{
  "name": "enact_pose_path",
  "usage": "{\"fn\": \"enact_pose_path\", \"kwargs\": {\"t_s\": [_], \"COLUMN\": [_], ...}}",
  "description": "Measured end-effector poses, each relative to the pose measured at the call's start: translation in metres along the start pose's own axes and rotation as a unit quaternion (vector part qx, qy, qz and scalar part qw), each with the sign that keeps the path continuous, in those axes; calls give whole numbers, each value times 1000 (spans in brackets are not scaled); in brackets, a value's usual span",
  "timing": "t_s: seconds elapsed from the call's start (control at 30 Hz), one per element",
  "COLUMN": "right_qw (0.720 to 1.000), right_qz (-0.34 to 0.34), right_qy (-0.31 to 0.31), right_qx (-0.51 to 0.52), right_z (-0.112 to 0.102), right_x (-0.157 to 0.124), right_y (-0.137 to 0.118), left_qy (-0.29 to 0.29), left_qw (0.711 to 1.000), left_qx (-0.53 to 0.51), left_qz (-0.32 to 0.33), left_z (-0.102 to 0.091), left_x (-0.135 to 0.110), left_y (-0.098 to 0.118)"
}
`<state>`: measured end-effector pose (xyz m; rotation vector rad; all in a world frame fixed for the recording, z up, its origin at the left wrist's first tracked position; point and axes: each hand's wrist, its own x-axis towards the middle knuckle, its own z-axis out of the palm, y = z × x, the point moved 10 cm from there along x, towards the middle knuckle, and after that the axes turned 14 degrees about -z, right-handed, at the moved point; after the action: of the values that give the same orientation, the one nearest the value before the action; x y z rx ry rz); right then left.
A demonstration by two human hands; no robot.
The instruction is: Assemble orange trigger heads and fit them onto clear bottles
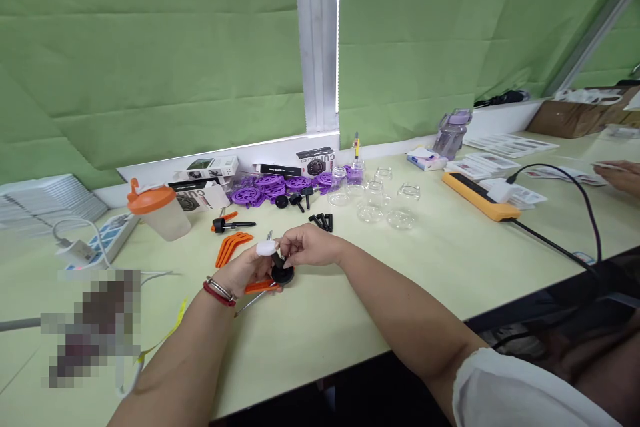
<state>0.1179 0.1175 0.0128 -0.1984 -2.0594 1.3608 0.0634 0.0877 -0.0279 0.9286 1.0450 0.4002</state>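
Both my hands meet over the pale green table [350, 320], a little left of centre. My left hand [247, 269], with red and silver bracelets at the wrist, is closed around a small black round part [283, 273]; a white tape wrap covers one fingertip. My right hand [310, 245] pinches the top of the same black part. An orange curved piece [260, 287] and a thin metal rod [253, 301] lie under my left hand. More orange curved pieces [231, 245] lie just behind it.
Behind my hands lie purple wheels [273, 187], black pegs [321, 219], clear glass jars [373, 203], product boxes [213, 169] and an orange-lidded cup [157, 208]. A power strip [107, 238] sits left, a yellow power strip [475, 195] with a black cable right. Another person's hand [620, 177] shows far right.
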Motion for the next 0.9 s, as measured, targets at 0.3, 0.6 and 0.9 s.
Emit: {"fn": "enact_pose_path", "kwargs": {"t_s": [0.3,0.6,0.9], "right_qw": [1000,1000,999], "right_qz": [5,-1,5], "right_qy": [2,16,36], "right_qx": [-19,-15,12], "right_z": [-1,-3,-3], "right_x": [0,1,1], "right_y": [-2,-2,-1], "left_qy": [24,10,30], "left_qw": [1000,1000,999], "left_qx": [-12,-7,10], "left_qz": [-7,-10,-28], "left_z": [-2,-3,-3], "left_x": [-2,-2,-6], "left_y": [-1,-2,-2]}}
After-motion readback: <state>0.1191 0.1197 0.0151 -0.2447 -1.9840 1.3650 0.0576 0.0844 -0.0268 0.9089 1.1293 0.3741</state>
